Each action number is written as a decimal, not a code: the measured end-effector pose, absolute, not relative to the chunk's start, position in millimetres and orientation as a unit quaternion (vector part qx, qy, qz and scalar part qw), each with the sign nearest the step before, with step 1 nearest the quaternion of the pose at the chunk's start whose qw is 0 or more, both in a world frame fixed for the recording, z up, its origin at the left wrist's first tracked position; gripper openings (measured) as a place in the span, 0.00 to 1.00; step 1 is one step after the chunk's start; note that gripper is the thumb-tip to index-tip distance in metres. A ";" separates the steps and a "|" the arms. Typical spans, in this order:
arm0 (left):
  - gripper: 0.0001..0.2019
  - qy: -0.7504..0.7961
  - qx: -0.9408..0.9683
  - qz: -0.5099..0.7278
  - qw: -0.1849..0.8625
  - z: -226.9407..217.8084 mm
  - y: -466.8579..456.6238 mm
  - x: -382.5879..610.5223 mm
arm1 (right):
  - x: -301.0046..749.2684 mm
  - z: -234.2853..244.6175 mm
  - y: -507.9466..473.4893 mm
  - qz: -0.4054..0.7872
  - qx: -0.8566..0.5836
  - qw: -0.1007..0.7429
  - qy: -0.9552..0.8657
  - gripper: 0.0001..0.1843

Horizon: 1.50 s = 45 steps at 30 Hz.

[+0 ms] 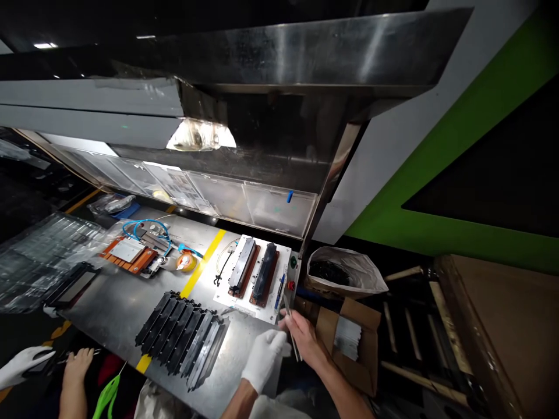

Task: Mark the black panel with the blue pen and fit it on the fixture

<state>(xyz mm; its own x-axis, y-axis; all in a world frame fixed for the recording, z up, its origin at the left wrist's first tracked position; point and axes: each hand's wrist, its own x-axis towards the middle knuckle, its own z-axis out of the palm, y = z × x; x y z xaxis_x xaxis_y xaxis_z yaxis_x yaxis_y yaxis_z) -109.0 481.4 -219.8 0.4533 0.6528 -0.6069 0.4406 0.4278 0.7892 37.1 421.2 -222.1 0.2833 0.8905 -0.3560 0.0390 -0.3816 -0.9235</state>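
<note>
My right hand [304,336] is bare and pinches a thin metal tool like tweezers [290,319] at the near right corner of a white fixture plate [227,294]. Two long black bars [254,272] lie side by side on brown bases on that plate, with a blue pen [279,291] along its right edge. My left hand [264,356] wears a white glove, its fingers curled with nothing visible in them, right beside the right hand. A row of several black strips [183,333] lies to the left on the steel bench [113,302].
An open cardboard box [364,349] with white sheets and a plastic-lined bin [345,270] stand to the right. An orange board [126,254], blue cable [146,224] and tape roll [187,262] lie at the back left. Another person's gloved hand [21,364] and bare hand [77,362] are at lower left.
</note>
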 end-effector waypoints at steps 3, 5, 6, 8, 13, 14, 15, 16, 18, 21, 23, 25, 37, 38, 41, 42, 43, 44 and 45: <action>0.16 0.548 0.660 0.203 0.472 -206.9 518.5 -106.0 | 58.5 -229.4 446.7 0.434 -0.737 0.359 -0.374 0.35; 0.20 0.508 0.752 0.275 0.318 -203.8 549.0 -92.9 | 71.4 -228.7 466.9 0.368 -0.773 0.301 -0.421 0.31; 0.21 0.483 0.785 0.287 0.262 -204.5 564.4 -83.9 | 76.3 -226.8 477.4 0.338 -0.779 0.287 -0.443 0.29; 0.22 0.453 0.827 0.263 0.206 -209.5 591.2 -65.2 | 82.2 -220.5 498.1 0.309 -0.783 0.281 -0.462 0.26; 0.19 0.480 0.836 0.171 0.205 -228.5 616.6 -42.9 | 81.6 -199.8 537.9 0.215 -0.801 0.194 -0.525 0.27; 0.20 0.489 0.832 0.164 0.204 -231.3 616.0 -43.0 | 80.9 -196.8 542.8 0.200 -0.800 0.174 -0.537 0.27; 0.20 0.495 0.830 0.159 0.203 -233.5 614.9 -43.7 | 80.4 -194.4 546.6 0.192 -0.799 0.160 -0.547 0.26; 0.21 0.498 0.829 0.156 0.201 -235.2 613.6 -44.7 | 80.1 -192.8 549.4 0.190 -0.797 0.154 -0.553 0.25; 0.22 0.501 0.832 0.143 0.192 -237.1 611.8 -46.2 | 80.3 -191.2 552.7 0.185 -0.795 0.145 -0.559 0.23; 0.23 0.502 0.842 0.108 0.165 -238.4 612.5 -46.9 | 82.3 -191.1 554.4 0.174 -0.797 0.129 -0.564 0.22; 0.24 0.496 0.847 0.091 0.168 -239.3 614.3 -46.8 | 84.5 -191.2 555.4 0.169 -0.797 0.120 -0.568 0.22; 0.25 0.487 0.851 0.081 0.181 -240.1 616.2 -46.5 | 86.6 -190.6 557.0 0.164 -0.795 0.113 -0.573 0.22; 0.27 0.478 0.857 0.042 0.188 -231.7 621.6 -39.2 | 86.1 -184.8 567.1 0.164 -0.800 0.104 -0.567 0.23; 0.27 0.478 0.856 0.044 0.191 -231.2 621.6 -39.2 | 86.1 -184.6 566.9 0.166 -0.801 0.106 -0.566 0.23; 0.27 0.476 0.858 0.049 0.185 -230.4 622.0 -39.2 | 86.6 -183.9 567.8 0.170 -0.802 0.114 -0.560 0.24; 0.27 0.476 0.859 0.049 0.181 -230.6 622.4 -39.0 | 86.9 -183.9 568.9 0.170 -0.804 0.118 -0.557 0.24; 0.27 0.478 0.858 0.049 0.180 -231.3 622.8 -38.7 | 87.1 -184.1 570.1 0.169 -0.806 0.121 -0.554 0.24; 0.28 0.480 0.856 0.050 0.182 -232.4 623.5 -38.4 | 87.2 -184.5 571.4 0.169 -0.808 0.125 -0.551 0.24; 0.28 0.481 0.855 0.056 0.187 -234.0 624.2 -38.0 | 86.9 -185.0 572.4 0.168 -0.809 0.131 -0.548 0.23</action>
<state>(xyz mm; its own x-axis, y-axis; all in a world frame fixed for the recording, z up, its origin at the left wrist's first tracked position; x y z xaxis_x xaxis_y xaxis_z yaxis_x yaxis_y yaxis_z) -38.0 624.2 -234.0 0.5305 0.8434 -0.0847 0.8017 -0.4668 0.3733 86.9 572.4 -185.0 0.3428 0.9306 -0.1280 0.8429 -0.3649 -0.3955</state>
